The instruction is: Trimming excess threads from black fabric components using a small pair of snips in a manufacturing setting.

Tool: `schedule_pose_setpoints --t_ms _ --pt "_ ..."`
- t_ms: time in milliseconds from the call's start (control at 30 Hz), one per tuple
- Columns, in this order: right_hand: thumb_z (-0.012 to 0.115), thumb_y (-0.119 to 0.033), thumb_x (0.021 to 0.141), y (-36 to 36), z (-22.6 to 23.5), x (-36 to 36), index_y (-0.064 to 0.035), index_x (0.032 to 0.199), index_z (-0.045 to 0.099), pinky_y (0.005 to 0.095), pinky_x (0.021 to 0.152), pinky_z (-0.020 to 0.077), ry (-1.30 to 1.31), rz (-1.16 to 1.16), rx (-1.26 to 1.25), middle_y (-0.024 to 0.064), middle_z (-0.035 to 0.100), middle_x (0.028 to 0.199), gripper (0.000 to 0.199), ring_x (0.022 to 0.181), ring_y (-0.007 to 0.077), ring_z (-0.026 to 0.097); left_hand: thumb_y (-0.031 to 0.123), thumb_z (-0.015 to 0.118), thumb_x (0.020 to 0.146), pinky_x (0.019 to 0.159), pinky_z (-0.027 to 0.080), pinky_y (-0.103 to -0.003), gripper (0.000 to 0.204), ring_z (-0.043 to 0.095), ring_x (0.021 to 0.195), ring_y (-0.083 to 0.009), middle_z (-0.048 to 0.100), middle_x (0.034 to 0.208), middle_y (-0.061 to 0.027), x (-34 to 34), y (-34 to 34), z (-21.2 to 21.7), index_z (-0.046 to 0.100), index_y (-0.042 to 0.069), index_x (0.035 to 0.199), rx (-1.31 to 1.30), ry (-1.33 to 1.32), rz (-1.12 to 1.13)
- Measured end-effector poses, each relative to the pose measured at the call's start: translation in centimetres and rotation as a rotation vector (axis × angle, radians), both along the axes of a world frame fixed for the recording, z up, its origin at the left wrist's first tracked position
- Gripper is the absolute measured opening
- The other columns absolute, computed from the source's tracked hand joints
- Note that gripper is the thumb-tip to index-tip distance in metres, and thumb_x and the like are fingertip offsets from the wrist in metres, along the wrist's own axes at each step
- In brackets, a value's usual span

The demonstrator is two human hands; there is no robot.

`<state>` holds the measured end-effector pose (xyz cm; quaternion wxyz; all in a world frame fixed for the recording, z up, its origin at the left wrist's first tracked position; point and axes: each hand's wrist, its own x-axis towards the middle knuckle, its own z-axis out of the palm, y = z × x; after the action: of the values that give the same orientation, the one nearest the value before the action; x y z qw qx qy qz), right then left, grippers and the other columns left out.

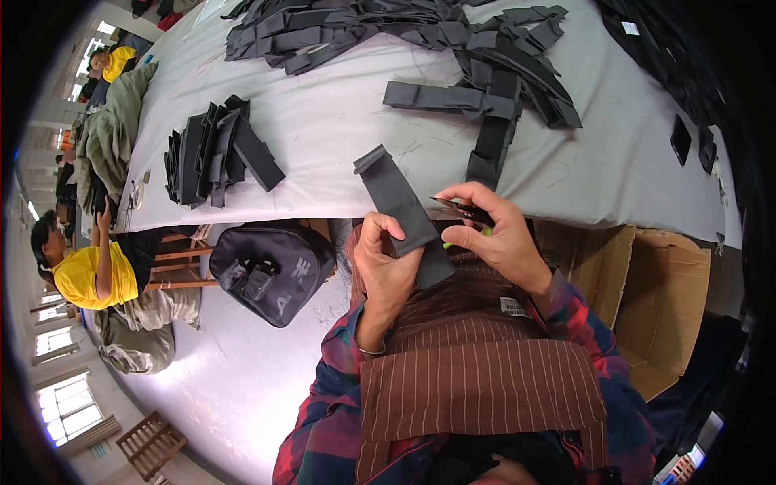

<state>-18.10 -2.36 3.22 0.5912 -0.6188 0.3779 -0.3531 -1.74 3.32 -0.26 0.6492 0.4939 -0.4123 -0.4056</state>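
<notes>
My left hand (pixel 384 263) is closed on a dark grey fabric strip (pixel 398 198), its thumb pressed on the cloth. The strip slants up and away over the table's near edge, with a folded far end. Just right of it, my right hand (pixel 508 242) is closed around small thread snips (pixel 464 212), dark blades pointing left toward the strip. A bit of bright green shows below those fingers. Behind the hands, a dark grey strip (pixel 449 99) lies across others trailing from a large heap of strips (pixel 347 32). A stacked pile of strips (pixel 202 158) stands to the left.
A white cloth covers the table (pixel 323 129), with loose thread ends on it. A phone (pixel 681 139) lies far right. Below the edge are a black bag (pixel 275 271) at left and an open cardboard box (pixel 667 303) at right. A person in yellow (pixel 97 275) sits left.
</notes>
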Motion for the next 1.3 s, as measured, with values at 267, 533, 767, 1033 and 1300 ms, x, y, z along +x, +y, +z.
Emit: schedule_pose_setpoints --t_ms 267,533,767,1033,1300 --pt "0.072 -0.007 0.083 0.2 -0.7 0.7 -0.0013 0.095 0.063 0.0222 0.077 0.0441 -0.039 0.102 0.133 -0.0018 0.059 0.084 0.016 0.081 0.0057 0.052 -0.011 0.064 0.073 0.076 0.04 -0.02 0.032 0.049 0.085 -0.0094 0.044 0.095 0.0002 0.3 -0.1 0.4 0.046 0.007 0.093 0.011 0.177 -0.19" --pt "0.072 -0.01 0.085 -0.1 -1.3 -0.1 -0.0002 0.082 0.063 0.0208 0.068 0.0426 -0.157 -0.093 0.17 -0.0028 0.061 0.077 0.014 0.077 0.0033 0.051 -0.013 0.059 0.081 0.087 0.044 -0.026 0.055 0.052 0.107 -0.0151 0.051 0.12 -0.0083 0.8 -0.1 0.6 0.04 0.009 0.127 0.182 0.643 -0.353" --pt "0.072 -0.013 0.086 0.2 -0.7 -1.0 0.0001 0.085 0.063 0.0209 0.068 0.0435 -0.165 -0.207 0.246 -0.0032 0.059 0.077 0.016 0.078 0.0035 0.051 -0.02 0.053 0.077 0.098 0.044 -0.034 0.073 0.05 0.121 -0.0215 0.046 0.134 -0.0103 0.7 -0.5 0.7 0.031 0.012 0.139 0.193 0.742 -0.294" --pt "0.073 -0.013 0.082 1.0 -0.1 -2.0 -0.0022 0.101 0.067 0.0271 0.074 0.0475 0.071 -0.142 -0.059 0.0074 0.066 0.086 0.023 0.08 0.0137 0.061 -0.022 0.051 0.077 0.101 0.042 -0.037 0.075 0.05 0.122 -0.023 0.046 0.134 -0.0108 0.9 -0.5 0.5 0.031 0.015 0.138 0.134 0.71 -0.287" --pt "0.073 -0.01 0.079 1.1 -0.1 -1.7 -0.0029 0.096 0.069 0.0281 0.073 0.0476 0.14 -0.122 -0.107 0.0086 0.068 0.084 0.019 0.077 0.0179 0.062 -0.021 0.051 0.076 0.102 0.041 -0.038 0.074 0.05 0.121 -0.0233 0.047 0.133 -0.0112 0.8 -0.5 0.4 0.031 0.015 0.138 0.147 0.735 -0.297"
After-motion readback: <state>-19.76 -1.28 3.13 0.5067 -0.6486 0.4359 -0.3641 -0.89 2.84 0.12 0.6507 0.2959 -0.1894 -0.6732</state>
